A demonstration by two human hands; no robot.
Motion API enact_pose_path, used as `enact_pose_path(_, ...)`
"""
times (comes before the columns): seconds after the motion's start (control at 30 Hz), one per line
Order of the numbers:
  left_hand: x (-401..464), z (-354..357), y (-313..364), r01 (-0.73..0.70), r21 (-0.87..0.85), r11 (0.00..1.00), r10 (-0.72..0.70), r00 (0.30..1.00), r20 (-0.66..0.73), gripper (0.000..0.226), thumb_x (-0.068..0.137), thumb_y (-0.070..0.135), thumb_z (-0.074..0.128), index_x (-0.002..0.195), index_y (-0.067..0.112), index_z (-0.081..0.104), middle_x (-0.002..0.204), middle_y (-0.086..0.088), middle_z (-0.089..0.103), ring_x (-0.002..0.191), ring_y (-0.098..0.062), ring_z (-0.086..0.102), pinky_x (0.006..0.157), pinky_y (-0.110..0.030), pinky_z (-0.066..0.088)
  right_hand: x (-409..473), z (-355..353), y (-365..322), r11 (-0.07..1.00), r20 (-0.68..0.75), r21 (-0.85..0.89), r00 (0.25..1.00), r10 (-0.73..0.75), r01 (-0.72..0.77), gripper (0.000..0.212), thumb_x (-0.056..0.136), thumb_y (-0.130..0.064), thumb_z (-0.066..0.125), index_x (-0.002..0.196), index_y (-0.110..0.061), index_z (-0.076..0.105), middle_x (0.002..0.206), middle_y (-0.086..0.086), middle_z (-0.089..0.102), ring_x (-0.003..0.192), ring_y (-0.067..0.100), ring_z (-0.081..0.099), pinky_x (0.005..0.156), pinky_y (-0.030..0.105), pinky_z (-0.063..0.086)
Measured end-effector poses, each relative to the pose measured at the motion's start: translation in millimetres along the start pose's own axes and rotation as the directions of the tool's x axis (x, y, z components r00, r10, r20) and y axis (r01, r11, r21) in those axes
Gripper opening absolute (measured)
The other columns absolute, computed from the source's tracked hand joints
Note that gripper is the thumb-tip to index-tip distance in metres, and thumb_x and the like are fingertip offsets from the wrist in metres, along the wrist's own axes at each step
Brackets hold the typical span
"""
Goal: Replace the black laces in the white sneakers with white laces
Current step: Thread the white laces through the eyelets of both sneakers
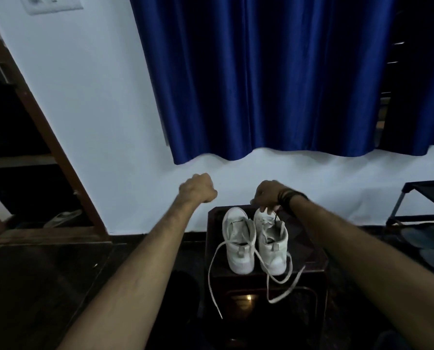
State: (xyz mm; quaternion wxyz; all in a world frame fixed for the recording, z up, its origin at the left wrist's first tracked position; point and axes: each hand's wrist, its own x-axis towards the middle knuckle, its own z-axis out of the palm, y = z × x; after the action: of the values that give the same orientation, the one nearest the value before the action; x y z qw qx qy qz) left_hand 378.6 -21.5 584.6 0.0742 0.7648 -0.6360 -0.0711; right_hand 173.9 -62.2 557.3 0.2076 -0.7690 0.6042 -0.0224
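Right hand [266,194] pinches the right sneaker's [271,238] toe, a black lace [276,218] beneath its fingers; left hand [198,188] hangs fisted, seemingly empty, beside the stool [309,251].

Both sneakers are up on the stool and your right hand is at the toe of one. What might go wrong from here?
1. White lace ends hang over the edge of the stool; snagging one may drag the left sneaker off.
2. The right hand is pulling at the right sneaker, which sits near the front edge and may tip.
3. Dim light hides the black lace.
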Motion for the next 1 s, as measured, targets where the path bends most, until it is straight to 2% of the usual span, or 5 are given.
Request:
enact_pose_path(0.17,30,82,12,-0.125,-0.230,0.965,0.130,0.992,0.005,0.019,0.087,0.030,0.056,0.094,0.029,0.074,0.111,0.000,0.069,0.103,-0.025,0.065,0.090,-0.038,0.054,24,79,7,0.998,-0.114,-0.023,0.991,0.062,-0.065,0.035,0.080,-0.039,0.066,0.101,-0.012,0.072,0.107,0.011,0.070,0.103,0.027,0.066,0.082,0.031,0.054)
enact_pose_path(0.53,92,155,27,-0.303,-0.054,0.952,0.307,0.946,0.105,0.012,0.082,0.028,0.066,0.091,0.026,0.072,0.107,-0.002,0.068,0.102,-0.024,0.063,0.083,-0.033,0.049,48,142,34,0.981,-0.374,-0.064,0.916,0.145,-0.181,0.052,0.094,-0.062,0.038,0.099,-0.023,0.071,0.103,0.007,0.071,0.097,0.029,0.067,0.072,0.035,0.040)
enact_pose_path(0.67,103,160,20,-0.138,-0.253,0.958,0.148,0.989,0.018,0.016,0.083,0.023,0.060,0.071,0.031,0.067,0.097,0.004,0.070,0.090,-0.020,0.064,0.074,-0.032,0.056,49,142,34,0.979,-0.373,-0.084,0.917,0.142,-0.186,0.044,0.097,-0.054,0.039,0.106,-0.022,0.069,0.109,0.008,0.069,0.102,0.029,0.065,0.078,0.035,0.043)
enact_pose_path(0.83,108,159,16,0.239,-0.847,0.475,-0.268,0.956,0.120,0.019,0.096,0.021,0.055,0.091,0.007,0.067,0.065,-0.004,0.067,0.059,-0.019,0.061,0.057,-0.026,0.050,46,141,32,0.980,-0.372,-0.053,0.914,0.161,-0.194,0.040,0.093,-0.053,0.044,0.104,-0.024,0.070,0.108,0.007,0.070,0.102,0.029,0.065,0.080,0.036,0.044)
enact_pose_path(1.0,107,133,15,0.015,-0.474,0.880,0.087,0.978,0.192,0.028,0.090,0.038,0.068,0.079,0.014,0.077,0.057,0.004,0.060,0.051,-0.009,0.053,0.056,-0.020,0.042,43,138,31,0.980,-0.367,-0.044,0.915,0.165,-0.194,0.040,0.093,-0.053,0.045,0.102,-0.024,0.070,0.108,0.008,0.070,0.101,0.030,0.065,0.076,0.035,0.040)
